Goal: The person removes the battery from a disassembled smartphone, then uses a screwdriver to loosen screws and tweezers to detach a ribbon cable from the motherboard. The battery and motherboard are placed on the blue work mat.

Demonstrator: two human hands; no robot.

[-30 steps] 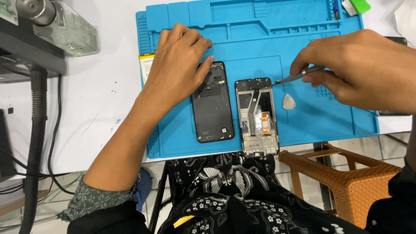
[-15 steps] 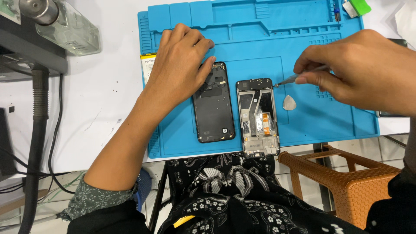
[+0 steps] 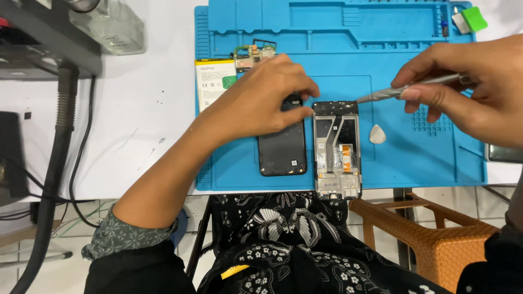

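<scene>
My left hand rests over the top of a black phone back cover on the blue work mat, its fingers curled against the top left corner of the opened phone frame. My right hand grips metal tweezers, whose tip sits just right of the frame's top edge. The frame lies face down with orange ribbon parts showing inside, its lower end over the table edge. A white triangular pick lies just right of the frame.
A white phone battery and a small circuit board lie on the mat's left side. A green-and-white tool sits at the far right corner. A black hose hangs at left; an orange wicker stool stands below.
My left hand has slid down and right, its fingers now at the frame's corner. My right hand with the tweezers has risen slightly and stays near the frame's top.
</scene>
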